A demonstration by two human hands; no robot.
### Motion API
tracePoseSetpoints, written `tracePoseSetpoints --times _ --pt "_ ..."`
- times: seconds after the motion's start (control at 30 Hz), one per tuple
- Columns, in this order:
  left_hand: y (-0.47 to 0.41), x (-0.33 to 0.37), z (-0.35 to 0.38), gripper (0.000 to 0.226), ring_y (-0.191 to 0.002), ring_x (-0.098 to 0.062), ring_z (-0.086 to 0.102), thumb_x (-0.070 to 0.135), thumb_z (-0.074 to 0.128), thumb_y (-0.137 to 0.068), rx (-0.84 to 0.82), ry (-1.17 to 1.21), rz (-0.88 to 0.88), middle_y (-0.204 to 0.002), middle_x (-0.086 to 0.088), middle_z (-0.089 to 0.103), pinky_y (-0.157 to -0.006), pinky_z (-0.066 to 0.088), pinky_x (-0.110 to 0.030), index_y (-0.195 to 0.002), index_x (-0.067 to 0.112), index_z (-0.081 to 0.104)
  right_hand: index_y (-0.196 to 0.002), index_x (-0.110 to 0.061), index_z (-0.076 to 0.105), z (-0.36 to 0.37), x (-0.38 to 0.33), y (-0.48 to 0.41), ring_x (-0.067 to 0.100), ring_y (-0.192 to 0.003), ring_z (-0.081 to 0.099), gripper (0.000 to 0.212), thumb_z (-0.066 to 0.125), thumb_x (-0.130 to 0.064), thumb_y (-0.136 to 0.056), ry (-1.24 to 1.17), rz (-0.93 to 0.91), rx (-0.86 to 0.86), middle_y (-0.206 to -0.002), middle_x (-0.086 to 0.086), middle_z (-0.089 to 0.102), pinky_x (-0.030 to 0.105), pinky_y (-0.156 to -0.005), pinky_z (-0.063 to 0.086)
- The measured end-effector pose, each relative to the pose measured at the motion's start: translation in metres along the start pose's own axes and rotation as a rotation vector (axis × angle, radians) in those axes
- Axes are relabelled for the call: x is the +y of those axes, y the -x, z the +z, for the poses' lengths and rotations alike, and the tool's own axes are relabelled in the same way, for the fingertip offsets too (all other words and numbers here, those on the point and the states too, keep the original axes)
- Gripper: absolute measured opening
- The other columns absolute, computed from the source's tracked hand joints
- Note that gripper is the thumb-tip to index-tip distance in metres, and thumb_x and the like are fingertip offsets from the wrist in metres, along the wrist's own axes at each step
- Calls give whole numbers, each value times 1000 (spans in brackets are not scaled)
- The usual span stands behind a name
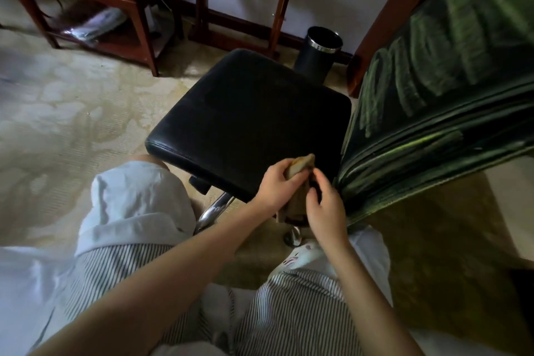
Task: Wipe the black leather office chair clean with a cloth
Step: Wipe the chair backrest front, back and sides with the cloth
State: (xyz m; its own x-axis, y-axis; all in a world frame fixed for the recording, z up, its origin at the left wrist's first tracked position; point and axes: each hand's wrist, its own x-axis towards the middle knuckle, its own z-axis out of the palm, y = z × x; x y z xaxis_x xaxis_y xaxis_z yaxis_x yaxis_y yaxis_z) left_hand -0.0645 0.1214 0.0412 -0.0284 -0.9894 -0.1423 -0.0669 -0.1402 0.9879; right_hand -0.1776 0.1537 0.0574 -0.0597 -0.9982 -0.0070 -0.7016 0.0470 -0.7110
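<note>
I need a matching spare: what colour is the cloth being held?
Tan-brown; the cloth shows best in the head view, gripped by the left hand.

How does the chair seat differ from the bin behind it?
The chair seat is a broad, flat, squarish cushion; the bin is a narrow upright cylinder. The chair seat has a plain seamed edge; the bin has a shiny metal rim. Both are black.

The chair (248,124) is showing its black leather seat, a flat square pad with rounded corners and a stitched seam along the edge, sitting level on a chrome base. The cloth (300,166), tan and folded thick, is resting against the seat's near right corner. Its top is poking above the left hand (277,182) gripping it, and the rest is hanging below the seat edge.
</note>
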Motion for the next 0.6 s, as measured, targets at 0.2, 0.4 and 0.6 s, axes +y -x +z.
tracePoseSetpoints --times 0.2,0.4,0.6 --pt "5 70 14 9 -77 -4 57 21 51 -96 -10 169 167 -87 4 58 -63 48 -15 -101 15 52 -127 -5 56 -49 -30 12 3 -115 44 36 48 -5 -93 130 -389 322 -125 8 59 23 -97 40" --pt "13 134 26 17 -85 4 56 13 56 -92 -39 111 479 -96 5 57 -73 49 -14 -107 13 48 -113 0 64 -110 -53 15 22 -107 56 30 51 1 -86 263 -564 791 -114 15 63 27 -94 43" --pt "10 212 38 35 -103 -9 56 8 62 -86 -35 -59 851 -110 4 56 -87 51 -27 -118 12 49 -128 -3 46 -164 -73 6 24 -107 50 49 62 -17 -84 102 -347 1058 -128 18 46 32 -86 46"
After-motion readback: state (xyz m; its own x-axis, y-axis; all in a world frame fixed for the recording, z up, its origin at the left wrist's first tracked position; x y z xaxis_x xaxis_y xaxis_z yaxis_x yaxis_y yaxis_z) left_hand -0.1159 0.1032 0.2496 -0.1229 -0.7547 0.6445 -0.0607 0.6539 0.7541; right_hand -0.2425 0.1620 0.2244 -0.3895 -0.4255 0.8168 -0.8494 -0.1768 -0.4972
